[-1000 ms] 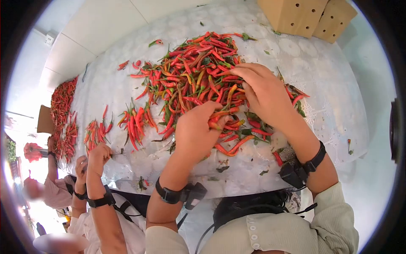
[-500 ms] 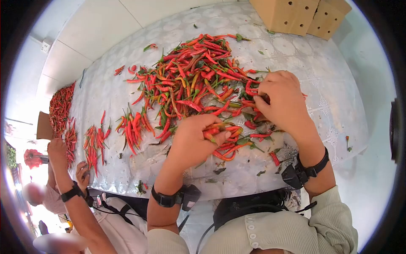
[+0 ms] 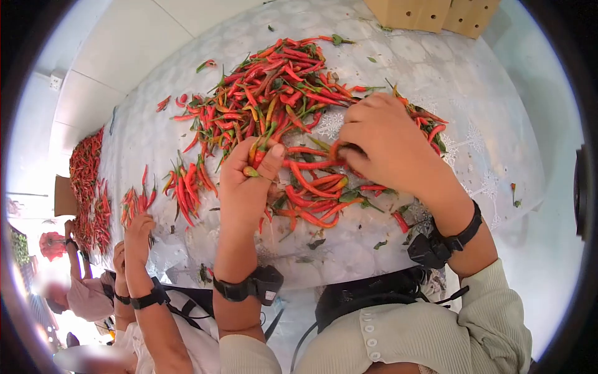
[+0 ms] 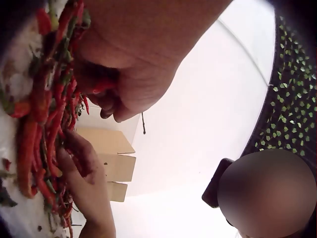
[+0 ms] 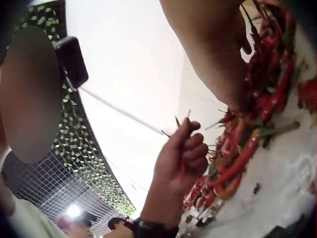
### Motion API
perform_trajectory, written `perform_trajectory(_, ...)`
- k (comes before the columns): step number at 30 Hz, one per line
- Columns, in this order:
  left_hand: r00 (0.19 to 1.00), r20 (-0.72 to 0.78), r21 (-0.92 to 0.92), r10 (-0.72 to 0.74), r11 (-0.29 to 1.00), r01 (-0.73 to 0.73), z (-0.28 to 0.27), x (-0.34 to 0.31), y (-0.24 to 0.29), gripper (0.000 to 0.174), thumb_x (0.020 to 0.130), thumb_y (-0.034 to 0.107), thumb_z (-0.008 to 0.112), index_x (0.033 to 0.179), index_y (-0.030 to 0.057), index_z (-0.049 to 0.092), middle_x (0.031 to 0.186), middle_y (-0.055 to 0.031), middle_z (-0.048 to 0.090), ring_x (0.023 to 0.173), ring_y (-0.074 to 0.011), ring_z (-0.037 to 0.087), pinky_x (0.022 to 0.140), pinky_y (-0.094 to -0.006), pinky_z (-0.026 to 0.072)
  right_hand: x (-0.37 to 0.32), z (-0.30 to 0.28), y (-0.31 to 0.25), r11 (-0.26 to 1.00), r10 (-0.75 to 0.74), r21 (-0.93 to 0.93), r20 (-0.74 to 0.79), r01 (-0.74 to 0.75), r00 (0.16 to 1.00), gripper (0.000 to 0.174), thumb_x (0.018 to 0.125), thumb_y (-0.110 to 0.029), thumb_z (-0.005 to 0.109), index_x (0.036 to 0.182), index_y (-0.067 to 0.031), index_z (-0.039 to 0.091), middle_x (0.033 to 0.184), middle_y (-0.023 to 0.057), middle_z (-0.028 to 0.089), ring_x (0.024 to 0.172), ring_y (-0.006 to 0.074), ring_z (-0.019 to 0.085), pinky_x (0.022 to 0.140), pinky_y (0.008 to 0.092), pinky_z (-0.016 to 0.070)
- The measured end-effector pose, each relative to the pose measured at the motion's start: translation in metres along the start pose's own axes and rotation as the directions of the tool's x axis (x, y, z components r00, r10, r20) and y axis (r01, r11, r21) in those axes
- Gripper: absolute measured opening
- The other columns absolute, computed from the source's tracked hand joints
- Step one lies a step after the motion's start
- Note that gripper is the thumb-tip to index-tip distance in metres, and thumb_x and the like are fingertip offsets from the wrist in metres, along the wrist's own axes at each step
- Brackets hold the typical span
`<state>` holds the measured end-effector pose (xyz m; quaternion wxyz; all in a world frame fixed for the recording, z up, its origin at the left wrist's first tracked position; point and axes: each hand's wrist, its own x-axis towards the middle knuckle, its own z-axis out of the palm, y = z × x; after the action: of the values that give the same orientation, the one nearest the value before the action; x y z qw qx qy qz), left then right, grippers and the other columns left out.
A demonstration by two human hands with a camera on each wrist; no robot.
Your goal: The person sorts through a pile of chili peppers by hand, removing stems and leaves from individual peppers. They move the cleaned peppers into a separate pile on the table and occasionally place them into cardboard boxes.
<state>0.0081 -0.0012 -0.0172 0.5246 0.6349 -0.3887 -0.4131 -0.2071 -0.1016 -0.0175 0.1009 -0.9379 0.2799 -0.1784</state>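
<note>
Red chilies (image 3: 268,81) lie in a loose heap on the covered table. My left hand (image 3: 246,187) grips several chilies, with the thumb across them and an orange-green tip poking out. In the right wrist view, stems stick out of the closed left hand (image 5: 181,161). My right hand (image 3: 392,146) is at the right of the heap, back upward, fingers curled at an orange-red chili. The left wrist view has the right hand (image 4: 86,171) among chilies, its fingers bent around some. Curved chilies (image 3: 311,193) lie between the hands.
Cardboard boxes (image 3: 411,14) with holes stand at the far edge. Small chili bunches (image 3: 187,187) and another person's hands (image 3: 138,234) are on the left, with a larger pile (image 3: 87,165) beyond. Leaf scraps (image 3: 316,244) lie near the front edge.
My left hand has moved left and up, still holding chilies, and has turned so the thumb lies across them. My right hand has shifted left, toward the heap. The other person's arm has moved right.
</note>
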Motion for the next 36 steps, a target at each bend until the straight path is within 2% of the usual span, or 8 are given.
perform_trajectory(6, 1.000, -0.015, -0.085, 0.008, 0.996, -0.009, -0.008, 0.003, -0.001, 0.018, 0.091, 0.020, 0.074, 0.099, 0.0064, 0.065, 0.067, 0.0061, 0.055, 0.051, -0.0009, 0.041, 0.044, -0.0188, 0.0310, -0.008, 0.002, 0.005, 0.991, -0.020, -0.132, -0.297, -0.020, 0.955, 0.012, 0.073, -0.015, 0.072, 0.081, -0.0083, 0.067, 0.081, 0.0062, 0.059, 0.090, 0.0282, 0.059, 0.087, 0.0434, 0.0447)
perform_trajectory(9, 0.999, -0.032, -0.119, 0.021, 0.993, -0.025, -0.010, 0.003, -0.001, 0.016, 0.092, 0.019, 0.072, 0.100, 0.0073, 0.065, 0.066, 0.0057, 0.054, 0.049, -0.0012, 0.040, 0.043, -0.0189, 0.0296, -0.005, 0.011, -0.018, 0.976, -0.013, 0.209, -0.211, 0.059, 0.977, 0.019, 0.074, -0.016, 0.075, 0.089, -0.0072, 0.066, 0.084, 0.0082, 0.058, 0.096, 0.0291, 0.057, 0.091, 0.0420, 0.0440)
perform_trajectory(16, 0.998, -0.047, -0.071, -0.034, 0.997, 0.030, -0.002, 0.003, 0.001, 0.015, 0.095, 0.020, 0.067, 0.104, 0.0081, 0.063, 0.062, 0.0041, 0.050, 0.047, -0.0038, 0.039, 0.041, -0.0207, 0.0268, -0.012, 0.013, -0.030, 0.988, -0.078, 0.135, 0.028, 0.074, 0.997, 0.026, 0.073, -0.021, 0.078, 0.089, -0.0055, 0.066, 0.087, 0.0088, 0.059, 0.097, 0.0288, 0.057, 0.091, 0.0433, 0.0430)
perform_trajectory(22, 1.000, -0.002, -0.101, -0.002, 0.995, 0.002, -0.016, 0.001, 0.004, 0.016, 0.091, 0.017, 0.073, 0.100, 0.0060, 0.066, 0.066, 0.0057, 0.055, 0.052, -0.0027, 0.046, 0.046, -0.0194, 0.0343, -0.010, 0.002, -0.009, 0.966, 0.051, 0.259, -0.230, 0.010, 0.972, 0.011, 0.080, -0.013, 0.070, 0.084, -0.0048, 0.064, 0.073, 0.0119, 0.060, 0.081, 0.0345, 0.059, 0.075, 0.0460, 0.0458)
perform_trajectory(25, 0.968, 0.113, 0.040, 0.222, 0.973, -0.228, -0.014, 0.001, -0.001, 0.021, 0.086, 0.016, 0.077, 0.100, 0.0035, 0.068, 0.067, 0.0031, 0.057, 0.061, -0.0037, 0.052, 0.053, -0.0223, 0.0409, -0.009, -0.004, -0.003, 0.981, 0.148, 0.163, -0.280, -0.105, 0.949, 0.011, 0.080, -0.011, 0.070, 0.085, -0.0040, 0.063, 0.080, 0.0117, 0.062, 0.083, 0.0347, 0.059, 0.075, 0.0458, 0.0463)
perform_trajectory(28, 0.955, 0.295, 0.568, 0.021, 0.800, -0.193, -0.024, -0.009, 0.017, 0.029, 0.077, 0.016, 0.081, 0.100, 0.0022, 0.069, 0.070, -0.0030, 0.062, 0.068, -0.0108, 0.059, 0.061, -0.0287, 0.0459, -0.006, -0.001, -0.001, 0.991, 0.136, 0.070, -0.382, -0.118, 0.914, 0.013, 0.079, -0.012, 0.071, 0.088, -0.0046, 0.064, 0.087, 0.0113, 0.062, 0.087, 0.0340, 0.059, 0.077, 0.0447, 0.0470)
perform_trajectory(32, 0.917, 0.396, 0.662, -0.039, 0.705, -0.256, -0.019, -0.009, 0.015, 0.034, 0.067, 0.013, 0.078, 0.098, 0.0032, 0.070, 0.079, -0.0165, 0.066, 0.072, -0.0330, 0.063, 0.066, -0.0391, 0.0484, -0.006, 0.006, -0.014, 0.988, 0.001, 0.150, -0.186, 0.028, 0.983, 0.023, 0.077, -0.012, 0.076, 0.097, -0.0063, 0.068, 0.103, 0.0097, 0.064, 0.101, 0.0315, 0.059, 0.089, 0.0415, 0.0477)
perform_trajectory(36, 0.871, 0.490, 0.620, 0.026, 0.692, -0.370, -0.020, -0.005, 0.005, 0.032, 0.066, 0.010, 0.074, 0.097, 0.0027, 0.070, 0.081, -0.0175, 0.066, 0.075, -0.0331, 0.065, 0.067, -0.0403, 0.0491, -0.011, 0.021, -0.029, 0.982, -0.119, 0.131, -0.119, 0.135, 0.986, 0.021, 0.076, -0.010, 0.074, 0.095, -0.0075, 0.067, 0.097, 0.0091, 0.064, 0.100, 0.0306, 0.059, 0.092, 0.0431, 0.0447)
